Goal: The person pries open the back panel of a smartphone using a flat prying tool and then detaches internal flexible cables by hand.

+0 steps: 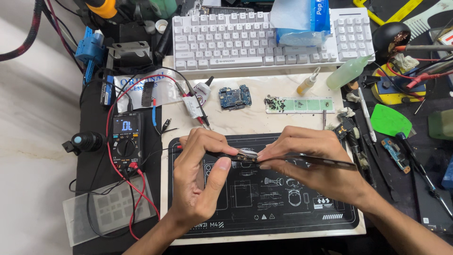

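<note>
Cluttered table [245,125] w/ black mat [283,208] | both hands over mat: left hand [200,177] & right hand [311,163] fingers pinched on thin dark part [247,156] | multimeter [125,141] left, keyboard [264,38] behind, blue board [234,97] near, wires between.

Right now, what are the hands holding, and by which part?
Both hold a thin dark strip-like part over the black work mat: left hand pinches its left end, right hand grips its middle.
</note>
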